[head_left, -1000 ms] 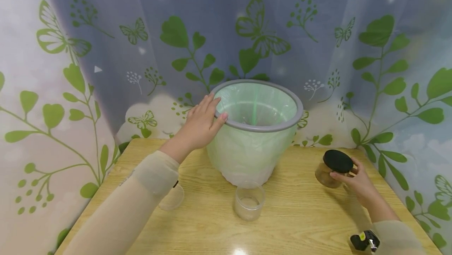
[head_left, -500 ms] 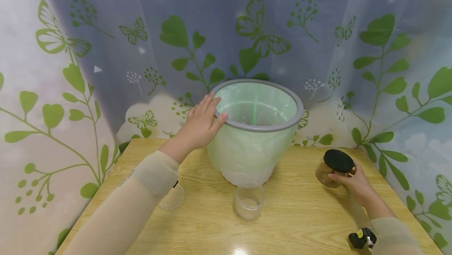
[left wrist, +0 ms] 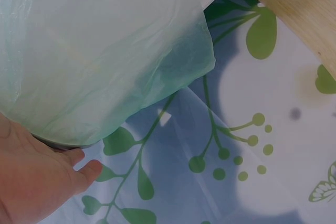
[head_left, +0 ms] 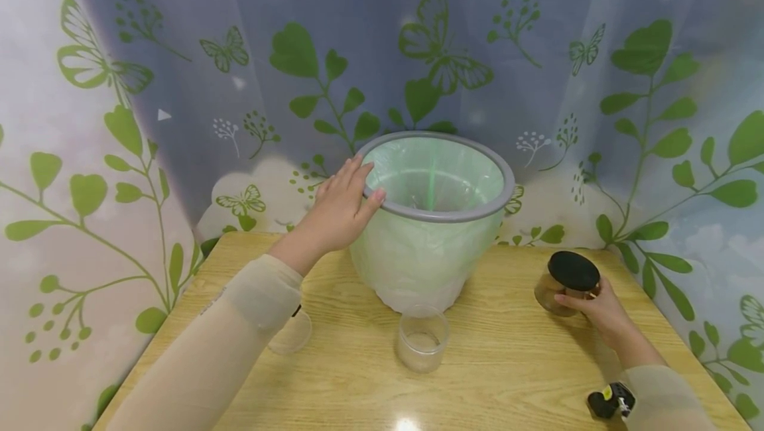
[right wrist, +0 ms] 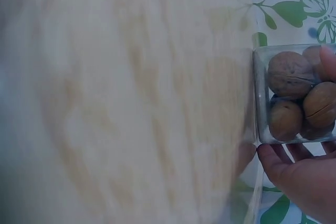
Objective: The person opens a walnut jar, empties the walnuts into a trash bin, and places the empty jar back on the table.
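In the head view, the person's right hand grasps a lidded clear jar from its right side, the thumb lying across the near face and the fingers behind it. The jar is at the right of the wooden table, well apart from the round bin, and its black lid is on. The left hand rests on the left of the bin's grey rim with fingers fairly straight — a steadying touch, by the look of it, rather than a clench. The bin is already lined with a pale green bag. A clear cup stands upright just before the bin; a clear round piece lies partly behind the left sleeve.

In the left wrist view, the bag's loose edge hangs down the bin's outside, and the left fingertips sit beside the rim, not curled round anything visible.

In the right wrist view, several whole walnuts show inside the jar, with the fingers along one side and the thumb on its face. So the lining looks finished, while the jar remains closed with nuts inside — no walnut shows in the cup or the visible part of the bin.
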`<move>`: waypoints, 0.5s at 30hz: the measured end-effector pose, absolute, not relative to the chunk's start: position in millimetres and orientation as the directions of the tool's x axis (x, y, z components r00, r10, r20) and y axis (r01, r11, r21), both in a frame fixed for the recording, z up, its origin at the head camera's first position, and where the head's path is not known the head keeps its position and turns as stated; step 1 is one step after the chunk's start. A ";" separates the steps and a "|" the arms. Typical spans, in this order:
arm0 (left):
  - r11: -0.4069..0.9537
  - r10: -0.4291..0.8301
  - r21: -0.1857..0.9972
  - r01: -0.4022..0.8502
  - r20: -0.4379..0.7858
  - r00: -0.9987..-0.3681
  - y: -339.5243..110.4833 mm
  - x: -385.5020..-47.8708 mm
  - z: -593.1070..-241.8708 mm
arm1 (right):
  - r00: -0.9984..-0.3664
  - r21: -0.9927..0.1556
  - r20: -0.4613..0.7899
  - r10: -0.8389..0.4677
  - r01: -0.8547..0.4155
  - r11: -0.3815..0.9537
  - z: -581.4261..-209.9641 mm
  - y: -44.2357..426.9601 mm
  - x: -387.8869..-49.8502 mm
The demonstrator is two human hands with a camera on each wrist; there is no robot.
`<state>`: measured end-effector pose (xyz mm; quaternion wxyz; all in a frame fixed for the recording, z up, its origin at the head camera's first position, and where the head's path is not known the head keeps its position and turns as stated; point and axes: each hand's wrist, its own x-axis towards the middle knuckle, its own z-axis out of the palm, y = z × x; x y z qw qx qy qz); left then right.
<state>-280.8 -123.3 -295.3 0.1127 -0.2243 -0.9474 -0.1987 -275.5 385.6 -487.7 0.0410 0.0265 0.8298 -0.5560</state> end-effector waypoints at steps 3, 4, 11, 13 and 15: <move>0.820 0.380 0.326 0.471 0.306 -0.873 -123.4 -281.0 -295.0 | -0.996 -0.924 -0.093 -0.009 0.083 0.374 -487.6 386.3 -276.2; 0.820 0.381 0.325 0.472 0.306 -0.873 -123.5 -281.1 -294.9 | -0.996 -0.924 -0.092 -0.013 0.080 0.374 -487.7 386.7 -276.6; 0.815 0.385 0.328 0.477 0.308 -0.870 -123.3 -281.2 -294.3 | -0.999 -0.922 -0.037 -0.026 0.024 0.386 -490.1 387.7 -277.4; 0.815 0.384 0.330 0.476 0.307 -0.871 -123.3 -280.9 -294.3 | -0.999 -0.925 -0.001 -0.034 -0.012 0.379 -491.6 388.2 -278.3; 0.816 0.382 0.333 0.473 0.305 -0.873 -123.4 -280.3 -294.4 | -0.999 -0.925 0.028 -0.041 -0.041 0.378 -492.9 389.2 -279.3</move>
